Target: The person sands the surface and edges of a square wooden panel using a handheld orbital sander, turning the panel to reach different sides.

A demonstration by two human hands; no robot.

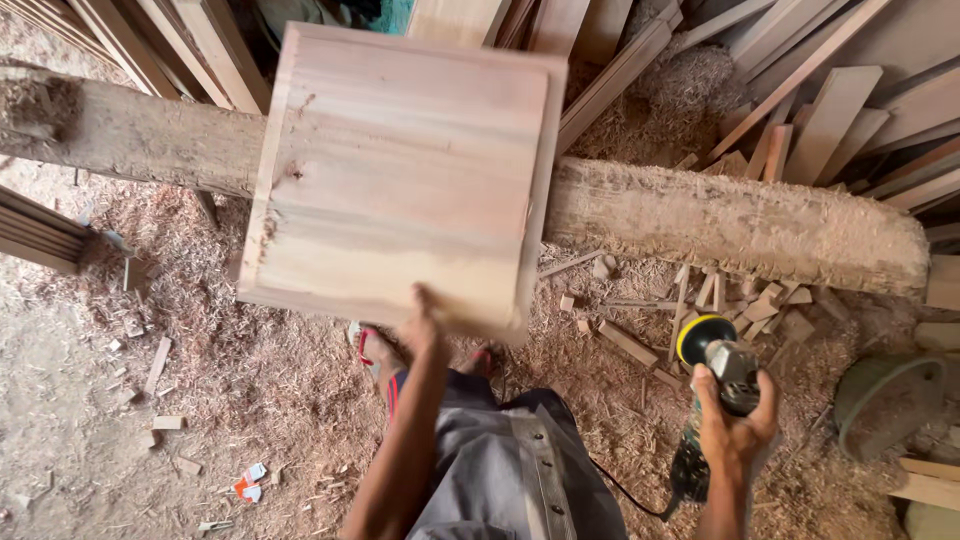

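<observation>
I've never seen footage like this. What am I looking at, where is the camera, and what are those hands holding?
There is no machine doing the work here. This is one picture from a camera worn on a person's head, looking down, so you see their own arms, grey clothing and feet from above.

The left hand holds the near edge of a square wooden panel, pale and smooth, with raised strips along its sides. The panel rests across a thick rough log coated in sawdust.

The right hand has its grip around a handheld power sander with a round yellow-rimmed pad, held away from the panel; its black cord trails behind.

The ground is covered with shavings and small offcuts. Planks lie stacked beyond the log, and a round green container lies at the right.
</observation>
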